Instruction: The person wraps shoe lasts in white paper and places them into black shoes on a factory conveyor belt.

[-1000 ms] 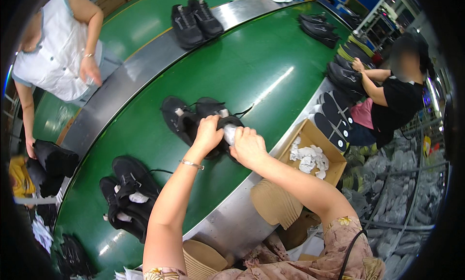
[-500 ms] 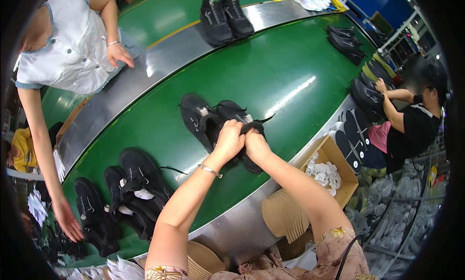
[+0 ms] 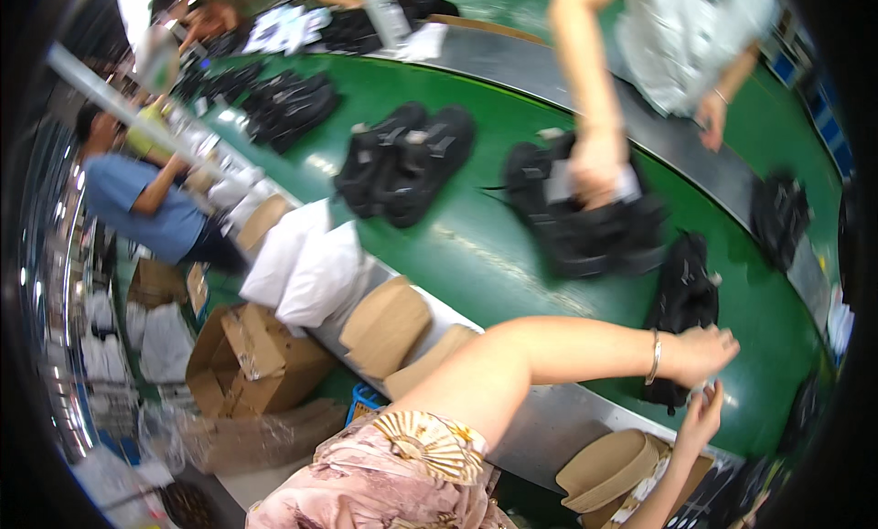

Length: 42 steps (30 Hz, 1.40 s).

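Observation:
A black shoe (image 3: 681, 296) lies on the green conveyor belt (image 3: 476, 255) at the right. My left hand (image 3: 706, 353), a bangle on its wrist, reaches across from the lower middle and closes on the shoe's near right edge. Just below it, my right hand (image 3: 701, 419) comes up with its fingers raised toward the left hand. The blur hides whether it holds anything. The shoe's lower end (image 3: 666, 394) shows under my left forearm.
Across the belt, another person's hand (image 3: 596, 163) presses on a pile of black shoes (image 3: 585, 223). More black shoe pairs (image 3: 402, 163) lie further left. A seated person in blue (image 3: 137, 195), white bags (image 3: 306, 264), cardboard boxes (image 3: 251, 360) and tan shoe forms (image 3: 389, 323) line the near side.
The view has swung far to the left. My hands and the black shoe now sit at the right edge instead of the middle. The person opposite has reached onto the belt.

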Tool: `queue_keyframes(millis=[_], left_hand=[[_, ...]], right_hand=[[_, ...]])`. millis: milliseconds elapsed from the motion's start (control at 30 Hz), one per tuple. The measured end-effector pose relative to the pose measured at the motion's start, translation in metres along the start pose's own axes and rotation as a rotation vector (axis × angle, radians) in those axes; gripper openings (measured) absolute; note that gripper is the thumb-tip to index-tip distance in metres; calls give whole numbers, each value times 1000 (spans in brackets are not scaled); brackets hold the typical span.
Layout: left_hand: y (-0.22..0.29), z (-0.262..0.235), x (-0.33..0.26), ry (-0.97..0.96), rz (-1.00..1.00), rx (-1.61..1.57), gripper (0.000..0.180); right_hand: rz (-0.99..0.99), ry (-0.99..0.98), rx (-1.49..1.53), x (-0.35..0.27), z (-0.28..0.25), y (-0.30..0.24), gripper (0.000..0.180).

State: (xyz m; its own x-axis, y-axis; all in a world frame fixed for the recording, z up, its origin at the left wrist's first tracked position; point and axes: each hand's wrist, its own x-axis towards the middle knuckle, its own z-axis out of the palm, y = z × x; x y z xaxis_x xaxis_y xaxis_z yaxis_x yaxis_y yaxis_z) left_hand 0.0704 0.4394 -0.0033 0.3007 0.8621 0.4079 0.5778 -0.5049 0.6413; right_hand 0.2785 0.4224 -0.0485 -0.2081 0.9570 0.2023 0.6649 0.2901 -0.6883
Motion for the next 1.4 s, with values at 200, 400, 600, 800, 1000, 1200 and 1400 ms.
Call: queue_keyframes(millis=[200,400,600,800,1000,1200,1400], left_hand=[[121,-227,-195,618,430,267,24],[125,-374,-485,1265,-791,661,19],[14,-457,-740,1360,-1402,814,51],[-71,-531,-803,698,-1742,1027,91],[-130,-571,-838,128,-1658,1276,83],[-132,-566,-848,205,-1713,1078,58],[-35,-540,-820,717,-1597,1084,62]], right_hand=[[-262,-144,189,-41,16,-99,21],[-263,-346,186,-41,52,-207,16],[-287,-415,145,-32,116,-257,14],[-250,-344,80,-20,193,-293,14],[-472,-345,-55,-29,251,-335,12],[-496,-334,-134,-35,249,-340,12],[-381,-282,-102,-44,220,-332,13]])
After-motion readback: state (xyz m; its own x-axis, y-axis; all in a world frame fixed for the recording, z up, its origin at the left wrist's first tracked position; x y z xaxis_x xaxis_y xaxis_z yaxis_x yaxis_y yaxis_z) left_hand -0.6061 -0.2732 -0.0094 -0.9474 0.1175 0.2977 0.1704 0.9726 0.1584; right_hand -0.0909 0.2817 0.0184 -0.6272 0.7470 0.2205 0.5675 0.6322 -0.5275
